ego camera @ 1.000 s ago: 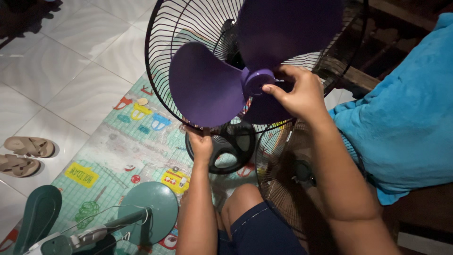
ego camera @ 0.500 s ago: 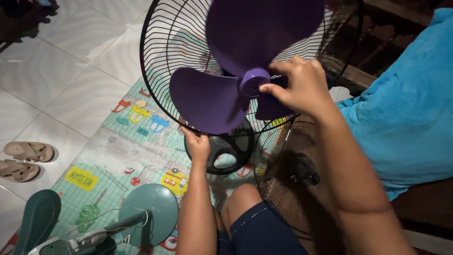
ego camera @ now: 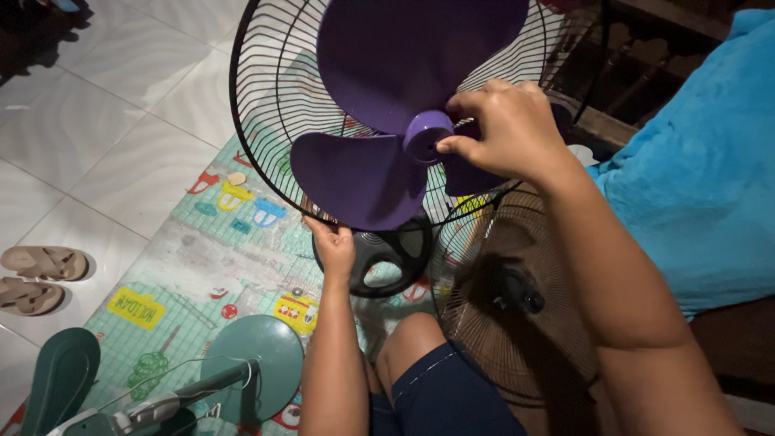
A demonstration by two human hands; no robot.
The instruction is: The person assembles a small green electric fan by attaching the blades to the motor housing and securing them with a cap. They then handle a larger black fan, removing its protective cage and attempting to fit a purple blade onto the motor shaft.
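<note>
My knee sits lowest in view, with a second wire grille lying just beside it and a green fan base on the printed play mat. My left hand is closed around the bottom rim of the black rear guard, holding it upright. Higher up, my right hand pinches the hub of the purple fan blade, thumb and fingers curled tight against it. By my reckoning the blade is seated in the guard, while the front grille is not yet on. A black ring lies beyond my left hand, a blue cloth crowds my right arm, and sandals rest on the tiles.
</note>
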